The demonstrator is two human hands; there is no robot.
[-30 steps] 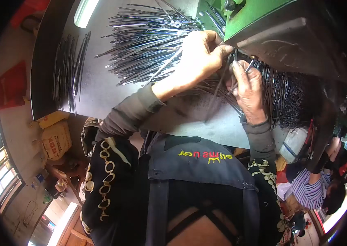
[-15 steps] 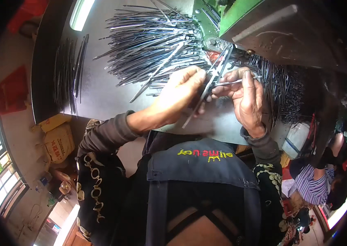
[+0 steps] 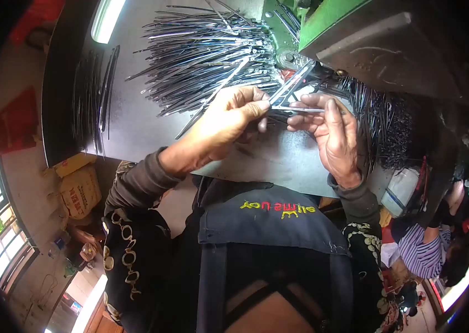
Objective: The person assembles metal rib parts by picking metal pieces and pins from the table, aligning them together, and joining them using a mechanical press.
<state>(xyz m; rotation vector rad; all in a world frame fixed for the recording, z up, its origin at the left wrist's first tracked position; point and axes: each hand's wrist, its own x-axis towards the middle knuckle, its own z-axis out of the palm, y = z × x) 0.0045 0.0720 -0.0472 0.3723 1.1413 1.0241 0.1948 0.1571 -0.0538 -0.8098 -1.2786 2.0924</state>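
Observation:
My left hand (image 3: 237, 117) is closed, thumb and forefinger pinching the end of linked thin metal strips (image 3: 295, 82) that look like umbrella ribs. These slant up toward the green machine's work point. A thin silvery strip (image 3: 301, 109) spans crosswise between my hands. My right hand (image 3: 331, 133) has its thumb and fingers closed on the right end of that piece. Left of the machine, a big pile of similar dark strips (image 3: 201, 61) fans across the metal table (image 3: 126, 102). How the held strips join at my left fingertips is partly hidden.
The green machine (image 3: 331, 25) with its dark guard (image 3: 378, 50) overhangs the table's right side. More dark strips (image 3: 370, 116) hang beneath it, and a small bundle (image 3: 95, 100) lies at the far left. A person in a striped top (image 3: 423, 250) is at the lower right.
My left hand has moved left and slightly down. The long strip that slanted below my hands no longer shows there; the crosswise strip now reaches my left fingertips. My right hand has barely moved.

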